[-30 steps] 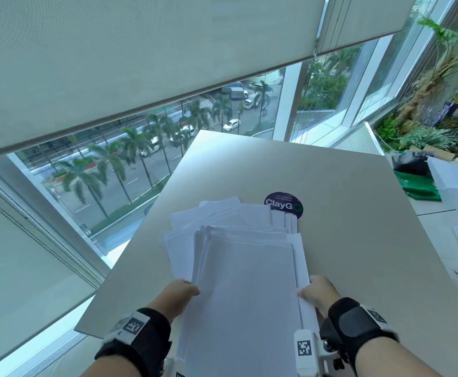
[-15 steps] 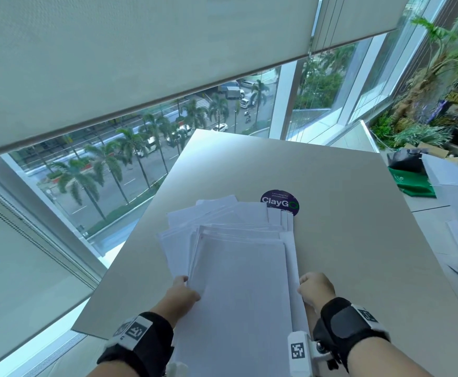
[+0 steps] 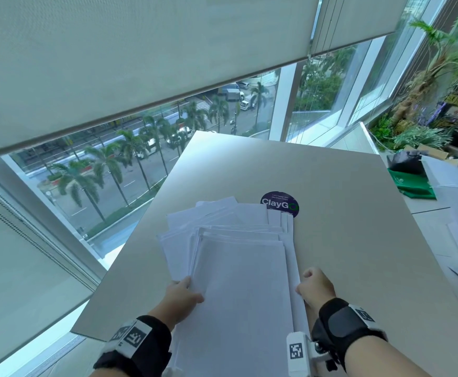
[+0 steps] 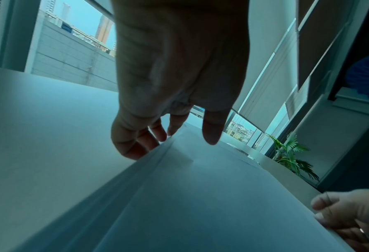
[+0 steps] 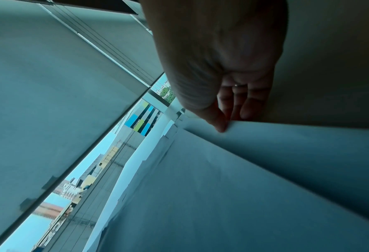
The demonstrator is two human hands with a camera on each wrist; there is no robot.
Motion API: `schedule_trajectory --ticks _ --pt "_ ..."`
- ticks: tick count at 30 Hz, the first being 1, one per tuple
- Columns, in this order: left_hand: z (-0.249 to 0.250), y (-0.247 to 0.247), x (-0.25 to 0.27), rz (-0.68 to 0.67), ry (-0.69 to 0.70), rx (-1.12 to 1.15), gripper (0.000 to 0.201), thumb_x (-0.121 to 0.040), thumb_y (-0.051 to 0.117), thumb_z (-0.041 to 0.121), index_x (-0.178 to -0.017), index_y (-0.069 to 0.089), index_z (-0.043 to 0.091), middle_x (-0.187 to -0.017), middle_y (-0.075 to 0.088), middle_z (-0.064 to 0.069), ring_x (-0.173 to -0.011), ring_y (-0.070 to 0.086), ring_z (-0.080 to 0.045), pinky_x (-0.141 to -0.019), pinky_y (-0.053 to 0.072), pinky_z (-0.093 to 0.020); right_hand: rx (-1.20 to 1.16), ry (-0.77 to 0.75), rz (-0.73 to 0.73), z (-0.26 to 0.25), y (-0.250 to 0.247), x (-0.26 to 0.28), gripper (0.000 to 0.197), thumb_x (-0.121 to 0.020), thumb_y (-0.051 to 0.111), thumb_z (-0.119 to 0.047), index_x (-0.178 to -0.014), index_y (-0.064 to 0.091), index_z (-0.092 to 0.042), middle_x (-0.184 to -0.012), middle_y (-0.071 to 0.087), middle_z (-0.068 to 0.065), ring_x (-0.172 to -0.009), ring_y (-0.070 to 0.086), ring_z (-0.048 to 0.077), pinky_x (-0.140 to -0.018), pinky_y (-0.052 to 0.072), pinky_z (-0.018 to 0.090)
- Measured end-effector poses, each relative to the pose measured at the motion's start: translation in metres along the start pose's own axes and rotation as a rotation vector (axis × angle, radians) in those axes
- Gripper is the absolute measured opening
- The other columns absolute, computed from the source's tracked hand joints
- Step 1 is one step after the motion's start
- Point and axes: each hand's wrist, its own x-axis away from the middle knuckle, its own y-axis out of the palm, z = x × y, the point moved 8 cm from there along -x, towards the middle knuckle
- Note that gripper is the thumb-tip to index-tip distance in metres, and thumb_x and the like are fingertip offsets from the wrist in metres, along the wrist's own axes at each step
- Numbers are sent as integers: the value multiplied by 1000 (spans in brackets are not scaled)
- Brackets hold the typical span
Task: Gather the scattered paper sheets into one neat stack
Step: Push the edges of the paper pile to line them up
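A loose stack of white paper sheets [image 3: 238,281] lies on the grey table [image 3: 345,240], with its far ends fanned out to the left. My left hand [image 3: 185,293] grips the stack's left edge. In the left wrist view the left hand [image 4: 175,145] has its thumb over the sheets [image 4: 200,196] and its fingers curled under their edge. My right hand [image 3: 313,285] holds the right edge. In the right wrist view the right hand [image 5: 229,122] pinches the paper [image 5: 222,187] between thumb and fingers. That right hand [image 4: 347,214] also shows in the left wrist view.
A round purple ClayGo sticker [image 3: 279,204] sits just beyond the stack's far right corner. The table's left edge runs along a tall window [image 3: 113,172]. On a neighbouring surface to the right lie a green bag [image 3: 410,183] and more white sheets [image 3: 445,172].
Both hands have pressed slightly inward on the stack's sides. The sheets sticking out on the right are tucked in a little closer.
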Motion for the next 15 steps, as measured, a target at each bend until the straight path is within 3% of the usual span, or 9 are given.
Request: schedule_trajectory --ticks 1,2,3,5,7,9,11,13,15 --pt "3 1 4 -2 -8 12 33 -48 52 24 -79 53 16 -118 36 -14 -96 48 -27 -75 46 -29 -8 -25 18 -3 -1 2 20 -79 49 2 -85 43 -16 -79 51 5 -73 50 25 -61 37 24" --pt "2 2 1 -10 -4 31 40 -45 55 26 -83 56 14 -119 39 -14 -97 51 -29 -76 48 -31 -8 -49 11 -5 0 3 19 -80 48 1 -86 44 -16 -81 53 6 -74 50 26 -61 38 25" --pt "-1 1 -5 3 11 23 58 -43 57 28 -97 60 7 -123 44 -17 -102 55 -32 -81 51 -34 3 -68 -12 -9 3 5 16 -81 47 1 -83 47 -15 -82 55 6 -76 50 26 -64 39 25" --pt "-9 -1 -16 24 10 69 92 -42 63 29 -129 50 1 -130 50 -22 -112 56 -37 -91 51 -39 16 -65 -70 -11 10 6 21 -83 47 0 -70 53 -14 -86 60 8 -80 52 25 -70 42 26" --pt "-15 -3 -17 38 -26 121 87 -54 70 21 -135 43 2 -131 51 -22 -117 54 -36 -92 47 -36 24 -72 -105 -12 8 8 33 -85 43 3 -63 57 -17 -94 66 9 -84 55 25 -72 42 24" --pt "-19 -8 -18 78 -44 111 53 -66 69 11 -116 54 4 -117 55 -19 -110 55 -33 -83 43 -33 15 -125 -108 -21 1 9 38 -87 40 5 -71 65 -18 -107 69 9 -97 60 24 -79 43 23" --pt "-20 -13 -17 101 -56 116 24 -57 68 10 -78 55 8 -87 54 -13 -84 54 -28 -72 41 -33 14 -167 -149 -33 -1 14 45 -86 33 10 -96 71 -14 -119 64 7 -101 60 20 -82 43 23" --pt "-21 -15 -18 116 -58 149 17 -47 61 10 -59 49 11 -66 47 -8 -59 43 -23 -57 33 -27 -2 -148 -206 -39 1 16 54 -85 27 14 -111 68 -8 -119 64 7 -101 59 18 -85 44 23" --pt "-22 -15 -19 116 -55 177 14 -45 57 9 -54 47 11 -60 43 -6 -54 34 -21 -51 25 -26 1 -106 -232 -38 3 17 52 -86 26 14 -116 65 -3 -107 64 8 -101 59 21 -87 45 27"
